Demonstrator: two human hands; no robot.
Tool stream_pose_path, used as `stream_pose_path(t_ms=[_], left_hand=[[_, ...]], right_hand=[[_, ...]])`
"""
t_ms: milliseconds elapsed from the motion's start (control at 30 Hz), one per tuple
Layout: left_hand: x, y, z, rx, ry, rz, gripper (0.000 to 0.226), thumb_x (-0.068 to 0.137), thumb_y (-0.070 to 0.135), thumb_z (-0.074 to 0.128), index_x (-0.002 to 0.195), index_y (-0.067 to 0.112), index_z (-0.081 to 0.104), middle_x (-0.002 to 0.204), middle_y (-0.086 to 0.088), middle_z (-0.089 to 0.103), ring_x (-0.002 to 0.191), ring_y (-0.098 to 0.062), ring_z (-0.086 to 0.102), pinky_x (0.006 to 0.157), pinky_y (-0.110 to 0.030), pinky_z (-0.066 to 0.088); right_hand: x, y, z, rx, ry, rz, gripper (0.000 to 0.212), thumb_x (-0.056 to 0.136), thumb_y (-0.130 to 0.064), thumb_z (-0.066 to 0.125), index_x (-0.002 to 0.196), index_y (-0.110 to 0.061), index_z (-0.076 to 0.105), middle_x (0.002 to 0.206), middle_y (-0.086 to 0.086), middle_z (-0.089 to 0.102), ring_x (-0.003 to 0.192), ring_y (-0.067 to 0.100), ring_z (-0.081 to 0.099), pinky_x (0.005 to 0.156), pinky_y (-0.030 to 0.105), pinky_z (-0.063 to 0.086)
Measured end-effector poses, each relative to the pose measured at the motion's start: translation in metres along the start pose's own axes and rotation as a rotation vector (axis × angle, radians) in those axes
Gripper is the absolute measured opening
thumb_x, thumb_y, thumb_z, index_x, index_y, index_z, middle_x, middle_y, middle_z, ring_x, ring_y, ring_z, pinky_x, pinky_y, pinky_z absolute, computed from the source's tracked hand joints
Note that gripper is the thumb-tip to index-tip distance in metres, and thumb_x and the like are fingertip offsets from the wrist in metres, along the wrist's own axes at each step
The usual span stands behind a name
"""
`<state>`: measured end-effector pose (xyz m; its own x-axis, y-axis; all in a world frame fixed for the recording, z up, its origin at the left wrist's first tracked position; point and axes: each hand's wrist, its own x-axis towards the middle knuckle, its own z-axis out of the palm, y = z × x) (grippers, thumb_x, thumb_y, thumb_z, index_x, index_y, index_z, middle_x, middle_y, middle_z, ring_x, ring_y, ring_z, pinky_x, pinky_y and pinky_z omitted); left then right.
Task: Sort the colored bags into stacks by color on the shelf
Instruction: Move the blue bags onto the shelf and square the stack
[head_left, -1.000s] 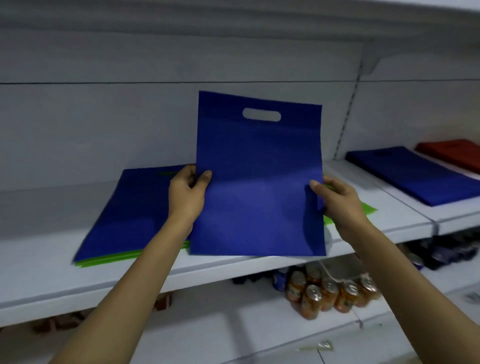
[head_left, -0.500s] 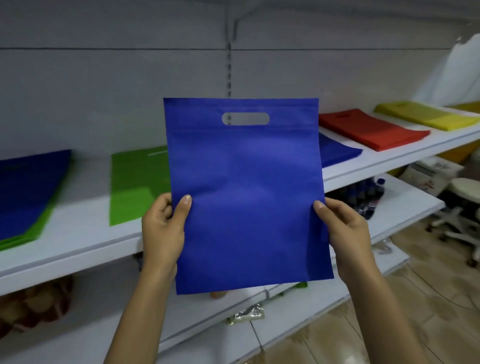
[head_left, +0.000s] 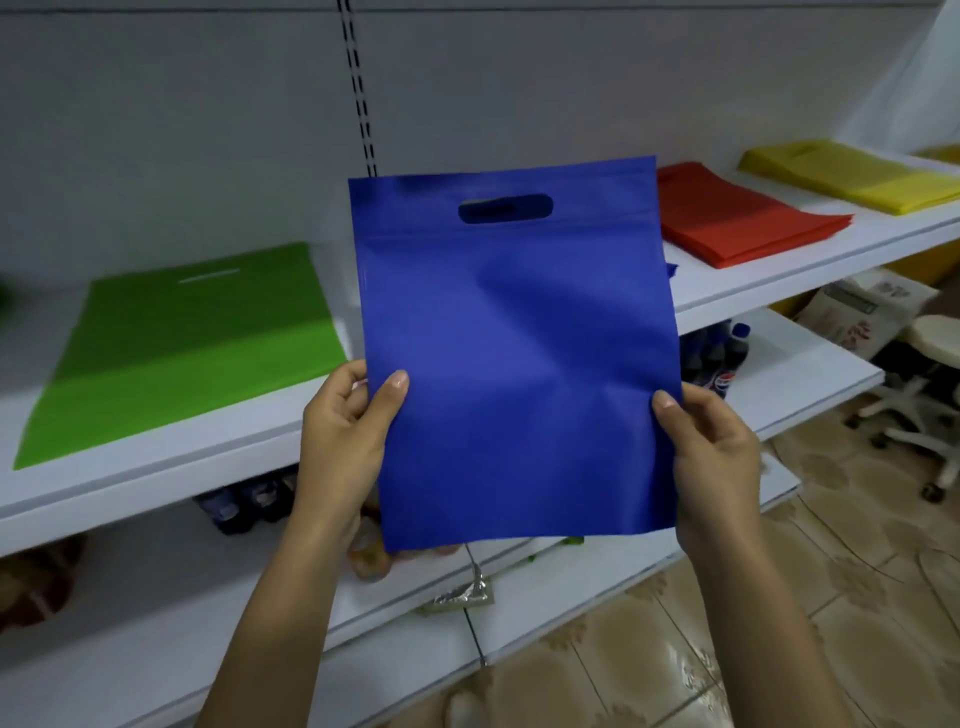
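A blue bag with a cut-out handle hangs upright in front of the white shelf. My left hand pinches its left edge, thumb on the front. My right hand pinches its right edge the same way. On the shelf lie a green bag at the left, a red stack to the right and a yellow stack at the far right. A sliver of a blue stack shows just behind the held bag's right edge; the rest is hidden.
Bottles stand on the lower shelf at the right, and dark bottles sit under the green bag. A stool on castors stands on the tiled floor at the far right. A foil scrap lies on the bottom shelf.
The view has swung right along the shelf, with the blue bag carried along. The mixed blue and green pile has left the view; the red and yellow stacks are nearer.
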<state>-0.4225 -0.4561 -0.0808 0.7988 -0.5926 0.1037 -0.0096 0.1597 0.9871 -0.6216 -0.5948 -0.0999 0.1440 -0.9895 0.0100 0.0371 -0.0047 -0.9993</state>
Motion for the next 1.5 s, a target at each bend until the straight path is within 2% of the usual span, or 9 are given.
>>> stream_pose_path(t_ms=[167, 333, 533, 767, 967, 1133, 1267, 1433, 1500], left_hand=[[0.039, -0.006, 0.020, 0.037, -0.008, 0.030, 0.021, 0.094, 0.011, 0.057, 0.112, 0.022, 0.056, 0.092, 0.011, 0.074, 0.081, -0.006, 0.071, 0.064, -0.018, 0.056], [0.080, 0.006, 0.032, 0.233, -0.067, 0.127, 0.059, 0.091, 0.014, 0.060, 0.137, 0.037, 0.031, 0.101, 0.010, 0.067, 0.083, -0.001, 0.068, 0.066, -0.018, 0.056], [0.127, 0.013, 0.050, 0.484, -0.111, 0.196, 0.033, 0.090, 0.025, 0.063, 0.116, 0.042, 0.056, 0.104, -0.004, 0.066, 0.090, -0.021, 0.064, 0.080, -0.042, 0.056], [0.150, 0.015, 0.088, 0.660, -0.054, 0.211, 0.043, 0.091, 0.031, 0.061, 0.133, 0.028, 0.053, 0.130, 0.013, 0.055, 0.109, -0.008, 0.052, 0.091, -0.021, 0.039], [0.167, 0.008, 0.108, 0.756, -0.060, 0.097, 0.057, 0.092, 0.037, 0.058, 0.144, 0.023, 0.039, 0.145, 0.007, 0.042, 0.124, -0.010, 0.044, 0.098, -0.018, 0.035], [0.162, -0.002, 0.127, 0.402, 0.032, -0.098, 0.069, 0.092, 0.033, 0.058, 0.150, 0.026, 0.022, 0.151, 0.009, 0.032, 0.137, -0.011, 0.032, 0.096, -0.016, 0.033], [0.156, -0.010, 0.136, 0.045, 0.097, -0.211, 0.070, 0.092, 0.041, 0.056, 0.152, 0.029, 0.021, 0.153, 0.003, 0.034, 0.129, -0.013, 0.047, 0.089, -0.022, 0.044], [0.151, -0.010, 0.151, 0.097, 0.174, -0.194, 0.058, 0.094, 0.042, 0.052, 0.146, 0.029, 0.032, 0.136, 0.010, 0.049, 0.104, -0.001, 0.058, 0.070, -0.014, 0.048], [0.146, -0.008, 0.154, 0.250, 0.169, -0.143, 0.060, 0.092, 0.042, 0.054, 0.146, 0.030, 0.032, 0.136, 0.012, 0.046, 0.106, 0.005, 0.051, 0.079, -0.009, 0.046]], right_hand=[[0.052, -0.008, 0.013, -0.028, -0.002, -0.026, 0.011, 0.094, -0.023, 0.059, 0.098, -0.021, 0.069, 0.079, -0.019, 0.070, 0.075, 0.001, 0.066, 0.068, 0.024, 0.049], [0.111, -0.026, 0.030, -0.063, -0.020, -0.122, 0.009, 0.092, -0.017, 0.062, 0.096, -0.020, 0.070, 0.077, -0.018, 0.071, 0.071, -0.004, 0.065, 0.069, 0.024, 0.047], [0.163, -0.035, 0.053, -0.139, -0.080, -0.206, 0.012, 0.095, -0.015, 0.057, 0.099, -0.019, 0.067, 0.086, -0.016, 0.066, 0.065, -0.011, 0.061, 0.062, 0.017, 0.044], [0.222, -0.043, 0.061, -0.258, -0.080, -0.313, 0.019, 0.093, -0.018, 0.059, 0.110, -0.020, 0.067, 0.093, -0.001, 0.069, 0.088, 0.019, 0.065, 0.080, 0.040, 0.054], [0.259, -0.043, 0.068, -0.552, -0.161, -0.410, 0.035, 0.093, -0.025, 0.059, 0.126, -0.012, 0.061, 0.113, 0.007, 0.067, 0.100, 0.022, 0.061, 0.084, 0.037, 0.050], [0.286, -0.032, 0.061, -0.673, -0.340, -0.374, 0.048, 0.092, -0.033, 0.060, 0.134, -0.010, 0.053, 0.131, 0.007, 0.059, 0.117, 0.024, 0.055, 0.090, 0.037, 0.046], [0.300, -0.027, 0.051, -0.663, -0.387, -0.374, 0.053, 0.091, -0.035, 0.061, 0.138, -0.013, 0.049, 0.138, 0.005, 0.054, 0.120, 0.023, 0.053, 0.092, 0.036, 0.044], [0.310, -0.023, 0.046, -0.633, -0.481, -0.380, 0.050, 0.091, -0.036, 0.061, 0.135, -0.014, 0.053, 0.123, 0.006, 0.063, 0.093, 0.015, 0.058, 0.076, 0.028, 0.045], [0.312, -0.024, 0.044, -0.627, -0.516, -0.393, 0.053, 0.089, -0.041, 0.060, 0.136, -0.016, 0.052, 0.123, 0.005, 0.064, 0.091, 0.013, 0.058, 0.073, 0.025, 0.045]])
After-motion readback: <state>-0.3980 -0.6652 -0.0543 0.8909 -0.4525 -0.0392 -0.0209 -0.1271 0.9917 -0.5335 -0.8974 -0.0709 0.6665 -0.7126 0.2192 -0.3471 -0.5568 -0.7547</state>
